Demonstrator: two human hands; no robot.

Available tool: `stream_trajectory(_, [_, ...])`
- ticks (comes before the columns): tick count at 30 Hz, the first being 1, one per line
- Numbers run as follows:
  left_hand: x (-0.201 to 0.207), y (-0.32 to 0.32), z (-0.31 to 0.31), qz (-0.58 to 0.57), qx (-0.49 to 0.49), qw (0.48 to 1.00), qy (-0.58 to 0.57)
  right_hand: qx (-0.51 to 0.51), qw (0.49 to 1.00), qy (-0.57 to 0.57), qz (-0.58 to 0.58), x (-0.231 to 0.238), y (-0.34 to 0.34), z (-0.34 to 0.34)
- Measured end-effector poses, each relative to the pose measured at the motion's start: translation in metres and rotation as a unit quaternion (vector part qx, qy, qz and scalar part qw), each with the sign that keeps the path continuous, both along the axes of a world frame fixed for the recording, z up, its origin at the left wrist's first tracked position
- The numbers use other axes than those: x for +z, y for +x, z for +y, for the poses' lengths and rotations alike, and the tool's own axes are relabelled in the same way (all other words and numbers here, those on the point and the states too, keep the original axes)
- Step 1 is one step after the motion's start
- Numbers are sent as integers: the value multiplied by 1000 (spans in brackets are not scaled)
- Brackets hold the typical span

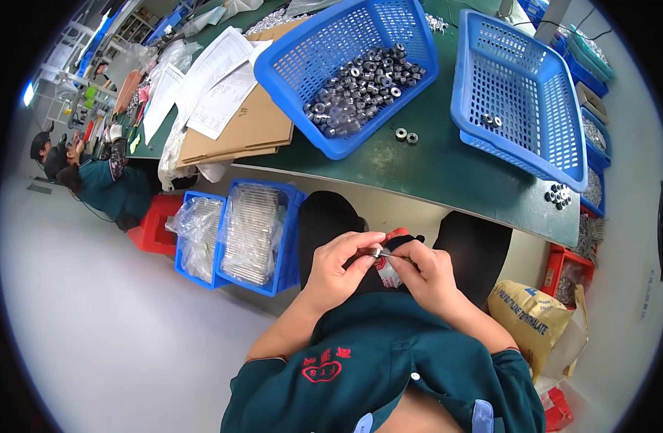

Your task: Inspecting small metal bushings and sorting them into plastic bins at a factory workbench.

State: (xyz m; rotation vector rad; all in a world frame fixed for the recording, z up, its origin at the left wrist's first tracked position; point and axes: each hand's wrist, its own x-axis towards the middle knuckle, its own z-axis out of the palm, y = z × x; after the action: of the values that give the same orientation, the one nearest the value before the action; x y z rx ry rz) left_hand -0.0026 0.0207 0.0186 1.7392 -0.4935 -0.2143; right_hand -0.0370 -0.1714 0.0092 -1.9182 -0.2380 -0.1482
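Above my lap, my left hand (pixel 337 268) pinches a small metal ring (pixel 375 252) between thumb and fingertips. My right hand (pixel 428 271) is closed on a thin metal pin-like piece (pixel 391 255), whose tip meets the ring; its exact kind is too small to tell. On the table beyond, a blue perforated basket (pixel 281 101) is tilted and holds many small metal rings (pixel 367 86). Two loose rings (pixel 406 136) lie on the tabletop beside it. A second blue basket (pixel 458 94) to the right contains two rings (pixel 492 120).
A cluster of rings (pixel 558 195) lies at the green table's (pixel 432 173) right corner. Cardboard (pixel 252 130) and papers (pixel 223 101) cover its left part. Blue bins (pixel 288 267) of metal strips stand at left below, a yellow sack (pixel 526 310) at right. Another person (pixel 108 184) sits far left.
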Motion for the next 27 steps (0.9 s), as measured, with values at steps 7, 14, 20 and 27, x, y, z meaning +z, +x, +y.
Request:
stream_trajectory(7, [-19,1,3,245,77,948,-185,-26,975,140,172,3,2,-3])
stream_trajectory(14, [-27,12,-2,469,12,771,-431,-22,999,33,5,-5,8,-7])
stream_trajectory(20, [-22,12,-8,424,33,830,-360,2,1000,-1,9,-1,13,-8])
stream_trajectory(27, [-15,3,-15,263,75,934,-228,-29,986,-77,-144,0,12,-10])
